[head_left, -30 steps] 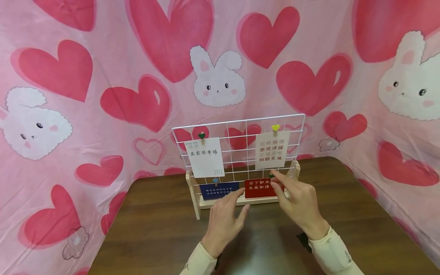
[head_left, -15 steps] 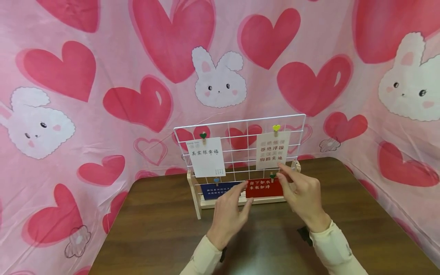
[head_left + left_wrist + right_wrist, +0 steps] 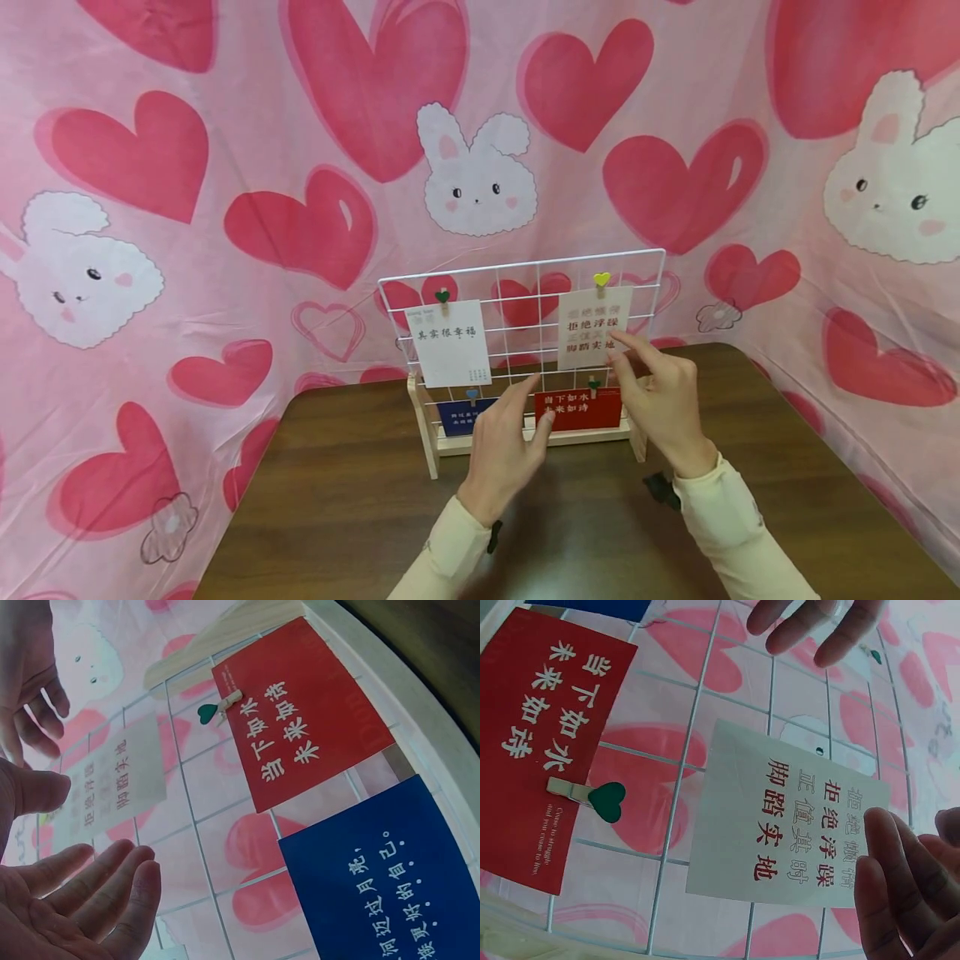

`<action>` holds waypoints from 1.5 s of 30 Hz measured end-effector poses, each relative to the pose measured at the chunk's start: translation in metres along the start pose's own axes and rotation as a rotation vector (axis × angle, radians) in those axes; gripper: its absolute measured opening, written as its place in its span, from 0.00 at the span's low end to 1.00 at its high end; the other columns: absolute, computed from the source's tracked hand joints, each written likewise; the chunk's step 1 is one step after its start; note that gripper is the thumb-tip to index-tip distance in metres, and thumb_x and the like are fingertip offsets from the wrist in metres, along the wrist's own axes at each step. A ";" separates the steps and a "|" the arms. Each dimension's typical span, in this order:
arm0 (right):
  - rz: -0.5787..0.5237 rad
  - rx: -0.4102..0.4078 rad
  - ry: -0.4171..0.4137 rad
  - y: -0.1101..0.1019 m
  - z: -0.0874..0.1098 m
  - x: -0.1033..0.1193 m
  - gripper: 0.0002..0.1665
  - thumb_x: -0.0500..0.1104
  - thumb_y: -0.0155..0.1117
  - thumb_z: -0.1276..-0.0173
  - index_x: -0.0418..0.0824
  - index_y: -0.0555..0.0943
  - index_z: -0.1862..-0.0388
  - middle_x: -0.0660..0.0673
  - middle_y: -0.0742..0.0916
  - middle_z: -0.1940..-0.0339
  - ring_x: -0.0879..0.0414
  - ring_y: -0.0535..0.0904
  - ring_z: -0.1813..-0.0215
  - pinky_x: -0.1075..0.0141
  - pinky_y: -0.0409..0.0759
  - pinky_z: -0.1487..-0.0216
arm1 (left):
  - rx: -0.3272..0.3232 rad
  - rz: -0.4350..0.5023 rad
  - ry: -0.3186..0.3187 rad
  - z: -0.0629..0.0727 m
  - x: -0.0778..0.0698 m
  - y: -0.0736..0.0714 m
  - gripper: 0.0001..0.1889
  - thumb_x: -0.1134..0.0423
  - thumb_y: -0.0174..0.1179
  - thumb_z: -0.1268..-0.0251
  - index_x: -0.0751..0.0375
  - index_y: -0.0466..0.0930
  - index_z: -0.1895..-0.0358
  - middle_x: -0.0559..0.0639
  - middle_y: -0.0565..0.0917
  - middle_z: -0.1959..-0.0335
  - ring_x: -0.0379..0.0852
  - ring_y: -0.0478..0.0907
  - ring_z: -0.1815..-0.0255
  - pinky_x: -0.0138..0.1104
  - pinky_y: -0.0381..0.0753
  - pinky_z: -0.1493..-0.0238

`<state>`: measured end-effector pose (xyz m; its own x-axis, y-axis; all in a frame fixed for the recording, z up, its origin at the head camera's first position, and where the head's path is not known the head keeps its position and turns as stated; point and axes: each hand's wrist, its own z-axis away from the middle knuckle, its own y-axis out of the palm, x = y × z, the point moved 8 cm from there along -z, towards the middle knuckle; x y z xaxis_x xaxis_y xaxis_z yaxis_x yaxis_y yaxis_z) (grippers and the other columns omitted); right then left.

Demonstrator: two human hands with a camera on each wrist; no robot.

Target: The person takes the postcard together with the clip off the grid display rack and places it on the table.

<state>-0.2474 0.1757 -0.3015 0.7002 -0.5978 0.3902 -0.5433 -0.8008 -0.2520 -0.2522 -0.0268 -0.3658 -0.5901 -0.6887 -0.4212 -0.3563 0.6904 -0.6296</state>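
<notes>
My left hand (image 3: 504, 450) hovers before the lower middle of a white wire grid (image 3: 525, 287), fingers relaxed and holding nothing. My right hand (image 3: 663, 404) is near the right white card (image 3: 592, 358), fingers slightly bent with nothing between them. A red card (image 3: 300, 712) hangs low on the grid by a clothespin with a green heart (image 3: 606, 802). Left of it is a blue card (image 3: 390, 877), partly covered by my left hand in the head view. The right white card is held by a yellow-heart clothespin (image 3: 602, 281); the left white card (image 3: 450, 354) by a green-heart one (image 3: 442, 297).
The grid stands in a wooden base (image 3: 457, 445) on a brown wooden table (image 3: 337, 500). Behind and around it hangs a pink cloth (image 3: 255, 125) printed with hearts and rabbits.
My right hand has drawn away from the red card's clothespin and risen toward the right white card. My left hand has shifted slightly right and up, off the red card's left edge.
</notes>
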 end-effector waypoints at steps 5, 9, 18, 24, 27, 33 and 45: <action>-0.008 -0.024 0.025 -0.001 -0.009 -0.002 0.17 0.26 0.71 0.37 0.33 0.89 0.49 0.39 0.93 0.71 0.63 0.86 0.76 0.83 0.79 0.68 | 0.000 -0.006 -0.019 -0.006 0.000 0.001 0.27 0.55 0.67 0.30 0.57 0.76 0.30 0.53 0.86 0.36 0.51 0.89 0.46 0.42 0.89 0.46; -0.008 -0.033 0.025 -0.002 -0.019 -0.003 0.16 0.27 0.71 0.36 0.33 0.89 0.49 0.39 0.93 0.73 0.64 0.86 0.77 0.84 0.78 0.66 | -0.010 0.019 -0.019 -0.012 -0.002 0.001 0.28 0.56 0.68 0.30 0.56 0.76 0.29 0.53 0.86 0.35 0.51 0.89 0.43 0.43 0.88 0.44; -0.042 -0.052 0.065 -0.005 -0.042 -0.009 0.15 0.31 0.69 0.32 0.34 0.88 0.46 0.38 0.91 0.78 0.69 0.82 0.79 0.86 0.75 0.70 | 0.015 0.144 -0.047 -0.027 -0.010 0.000 0.28 0.56 0.68 0.30 0.58 0.76 0.30 0.54 0.87 0.37 0.49 0.88 0.41 0.44 0.87 0.42; -0.033 -0.062 0.083 -0.008 -0.052 -0.010 0.15 0.32 0.67 0.29 0.34 0.87 0.44 0.37 0.90 0.78 0.76 0.77 0.78 0.85 0.73 0.72 | 0.026 0.176 -0.077 -0.032 -0.010 0.002 0.28 0.56 0.67 0.30 0.55 0.75 0.29 0.54 0.86 0.36 0.49 0.87 0.40 0.44 0.86 0.40; -0.014 -0.056 0.082 -0.006 -0.057 -0.011 0.14 0.34 0.67 0.28 0.34 0.87 0.45 0.37 0.90 0.79 0.79 0.75 0.78 0.85 0.71 0.74 | 0.021 0.186 -0.088 -0.035 -0.009 0.002 0.28 0.56 0.68 0.30 0.54 0.76 0.29 0.54 0.87 0.38 0.49 0.87 0.41 0.43 0.87 0.42; 0.028 -0.024 0.092 -0.001 -0.068 -0.013 0.14 0.34 0.68 0.28 0.34 0.87 0.45 0.38 0.91 0.77 0.81 0.74 0.78 0.84 0.69 0.76 | 0.012 0.197 -0.074 -0.039 -0.010 0.004 0.26 0.58 0.69 0.31 0.56 0.77 0.31 0.54 0.88 0.39 0.52 0.87 0.41 0.46 0.87 0.41; 0.171 0.060 0.122 0.012 -0.087 -0.011 0.15 0.38 0.65 0.26 0.32 0.88 0.46 0.40 0.88 0.81 0.60 0.71 0.83 0.75 0.60 0.81 | -0.021 0.153 -0.046 -0.056 -0.016 -0.001 0.27 0.59 0.69 0.31 0.57 0.77 0.30 0.54 0.89 0.40 0.51 0.90 0.48 0.41 0.89 0.48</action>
<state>-0.3016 0.1751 -0.2321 0.5370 -0.7191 0.4411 -0.6181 -0.6912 -0.3743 -0.2829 -0.0040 -0.3221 -0.6051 -0.5846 -0.5405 -0.2801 0.7918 -0.5427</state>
